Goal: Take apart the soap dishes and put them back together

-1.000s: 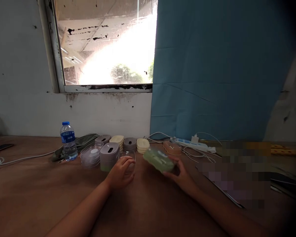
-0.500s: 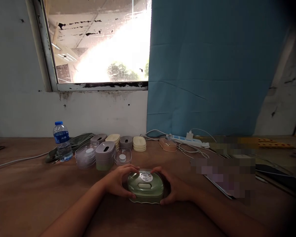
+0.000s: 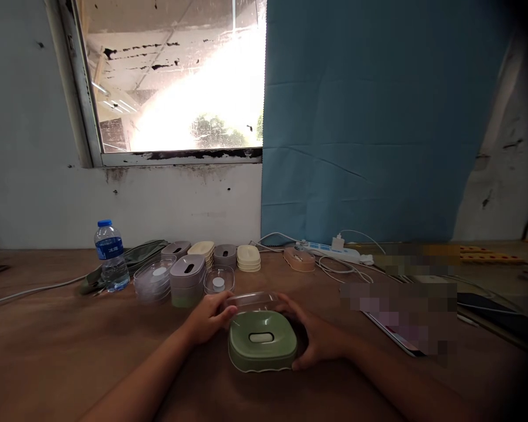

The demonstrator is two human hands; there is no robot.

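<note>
A green oval box point(image 3: 266, 355) with a slot in its top sits on the table in front of me. Behind its far edge, a clear plastic lid point(image 3: 254, 300) is lifted and tilted. My left hand point(image 3: 207, 319) pinches the lid's left end between thumb and fingers. My right hand point(image 3: 320, 339) curves around the box's right side, thumb at the near right corner. Its fingertips reach the lid's right end, and whether they press on it I cannot tell. Something pale shows inside the slot.
Beyond the hands stand stacked clear lids point(image 3: 153, 281), lilac boxes point(image 3: 187, 280), cream pieces point(image 3: 249, 258) and a peach box point(image 3: 299, 258). A water bottle point(image 3: 111, 258) is at the left. A power strip point(image 3: 332, 251) with cables lies at the back, and a blurred-out flat item to the right.
The clear lid with its round sticker has come off the green box's top and moved away from me. My left hand has left the box's side with it. My right hand stays beside the box.
</note>
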